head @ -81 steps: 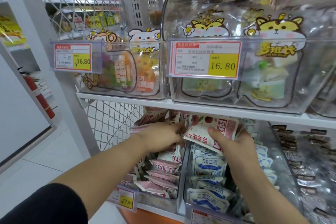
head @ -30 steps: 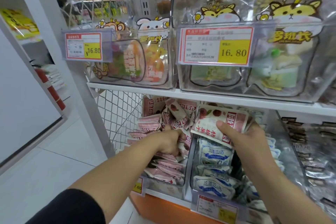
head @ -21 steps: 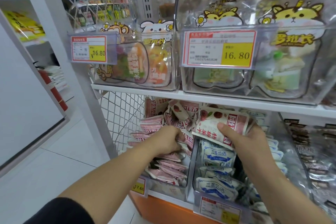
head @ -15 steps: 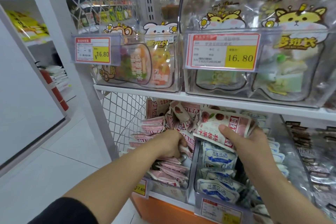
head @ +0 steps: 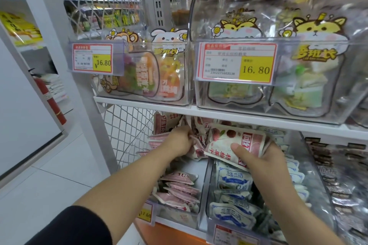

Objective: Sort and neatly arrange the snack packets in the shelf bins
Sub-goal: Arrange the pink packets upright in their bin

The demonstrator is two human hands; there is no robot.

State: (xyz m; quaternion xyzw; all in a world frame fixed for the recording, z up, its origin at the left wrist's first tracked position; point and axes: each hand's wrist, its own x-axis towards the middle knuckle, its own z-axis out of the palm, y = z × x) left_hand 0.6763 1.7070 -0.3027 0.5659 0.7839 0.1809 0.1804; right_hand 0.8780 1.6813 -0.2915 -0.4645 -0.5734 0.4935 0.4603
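**Head view.** We take the white shelf board (head: 239,118) as our landmark.

- **Left hand.** Directly below the board's left part, the left hand (head: 178,142) reaches into the back of the left bin (head: 175,216). Its fingers are curled round a crumpled cluster of loose pink packets (head: 197,141).
- **Right hand.** Just below the board's middle, the right hand (head: 258,158) grips a stack of pink-and-white packets (head: 235,140), with the thumb pressed across the top face and the fingers closed behind. The stack hangs above the blue-and-white packets (head: 233,181) of the middle bin (head: 225,233).
- **Left bin.** Further below the board, toward the left bin's front wall, a front row of pink packets (head: 179,189) lies flat and overlapped. Between that row and the jumble under the board we see bare bin floor.
- **Progress.** We judge the task to be partway through. The front of the left bin looks ordered, the back does not, and the gathered stack is not yet set down. The middle bin's packets lie in a rough file and may need only squaring.
- **Surroundings.** Below the board's right end, dark packets (head: 338,181) fill a third bin, with no hand near them. Above the board stand the upper bins (head: 235,101), which carry price labels.
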